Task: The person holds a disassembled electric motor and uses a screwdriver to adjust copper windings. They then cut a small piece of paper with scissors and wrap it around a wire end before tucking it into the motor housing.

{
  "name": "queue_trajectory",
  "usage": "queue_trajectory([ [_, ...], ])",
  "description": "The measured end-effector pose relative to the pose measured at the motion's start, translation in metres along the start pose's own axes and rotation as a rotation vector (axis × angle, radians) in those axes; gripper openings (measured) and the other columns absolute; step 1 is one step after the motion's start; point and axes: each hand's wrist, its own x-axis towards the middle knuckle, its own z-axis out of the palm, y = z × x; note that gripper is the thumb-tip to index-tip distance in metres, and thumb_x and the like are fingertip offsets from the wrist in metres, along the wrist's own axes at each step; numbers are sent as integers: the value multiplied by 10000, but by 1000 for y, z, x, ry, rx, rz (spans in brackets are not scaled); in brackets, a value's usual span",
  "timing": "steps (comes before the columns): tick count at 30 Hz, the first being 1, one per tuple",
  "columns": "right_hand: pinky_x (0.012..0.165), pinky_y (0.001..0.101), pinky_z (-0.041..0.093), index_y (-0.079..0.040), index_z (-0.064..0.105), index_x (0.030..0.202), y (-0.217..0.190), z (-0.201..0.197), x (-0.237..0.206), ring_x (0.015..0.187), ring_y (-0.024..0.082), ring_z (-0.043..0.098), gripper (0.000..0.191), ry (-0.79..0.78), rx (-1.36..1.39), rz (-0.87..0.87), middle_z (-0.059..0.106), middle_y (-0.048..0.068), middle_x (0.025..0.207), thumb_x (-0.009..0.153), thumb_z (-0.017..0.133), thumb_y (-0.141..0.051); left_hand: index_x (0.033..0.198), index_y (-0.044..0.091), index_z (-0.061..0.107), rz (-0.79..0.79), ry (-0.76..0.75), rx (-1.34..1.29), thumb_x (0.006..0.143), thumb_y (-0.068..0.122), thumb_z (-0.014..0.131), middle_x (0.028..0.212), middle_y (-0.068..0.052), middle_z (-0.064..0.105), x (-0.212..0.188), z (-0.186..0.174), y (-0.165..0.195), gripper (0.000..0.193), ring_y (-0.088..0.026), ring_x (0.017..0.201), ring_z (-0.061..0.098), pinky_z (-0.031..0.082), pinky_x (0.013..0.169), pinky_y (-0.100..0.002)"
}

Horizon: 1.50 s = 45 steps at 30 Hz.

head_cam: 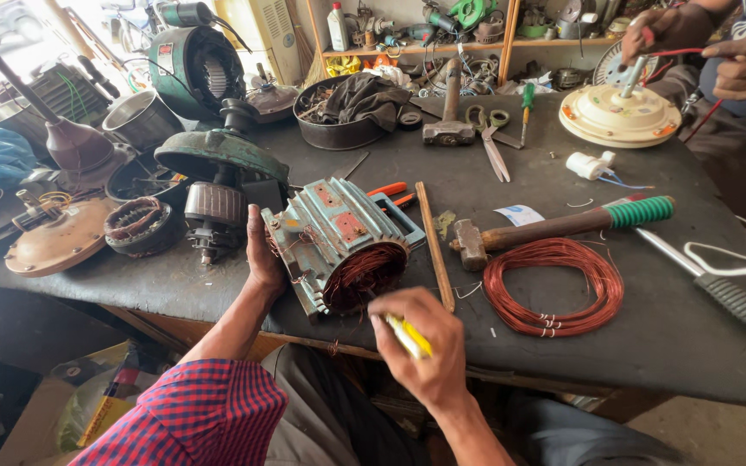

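The left hand [262, 259] was flat & open, palm pressed sideways, fingers pointing up. Its arm came up from bottom left, w/ a red check sleeve to the elbow. The right hand [420, 345] was curled in a fist, knuckles up, wrist bent. Its bare arm came up from the bottom middle.
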Motion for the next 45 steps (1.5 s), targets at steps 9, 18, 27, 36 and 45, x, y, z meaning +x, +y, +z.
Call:
queue_trajectory([
  [9, 830, 333, 628, -81, 736, 1043, 1, 5, -2, 989, 240, 765, 216, -204, -79, -157, 786, 84, 1125, 842, 757, -4, 1257, -19, 653, -20, -11, 30, 975, 748, 332, 1136, -137, 719, -3, 1, 2, 879, -233, 1022, 673, 517, 951, -368],
  [18, 840, 310, 623, -116, 777, 1071, 3, 6, -2, 995, 231, 755, 274, -272, -7, 22, 670, 117, 1139, 833, 747, 17, 1235, -26, 656, 45, -49, 43, 1021, 726, 333, 1131, -132, 716, -2, 1, 0, 845, -220, 1016, 666, 518, 954, -364],
  [27, 869, 345, 600, -140, 794, 1117, 8, 8, -7, 1029, 292, 741, 415, -320, -145, -53, 677, 138, 1184, 742, 731, 26, 1233, -21, 668, 15, -17, 41, 1006, 735, 334, 1110, -138, 722, -4, 0, 2, 857, -227, 996, 674, 522, 934, -364],
  [36, 853, 400, 582, -68, 773, 1062, 10, 22, -9, 1025, 334, 713, 194, -253, -287, -267, 694, 158, 1170, 889, 714, -132, 1238, 1, 663, 11, -28, 46, 1000, 729, 320, 1125, -119, 719, -3, -2, 6, 839, -212, 1020, 665, 508, 958, -358],
  [45, 753, 419, 488, -155, 798, 895, -3, 27, -4, 913, 291, 623, 156, -236, -479, -247, 657, 90, 973, 765, 713, -141, 1217, 1, 664, 36, -38, 43, 1007, 719, 343, 1122, -107, 715, -2, 4, 11, 814, -200, 1020, 654, 509, 944, -349],
])
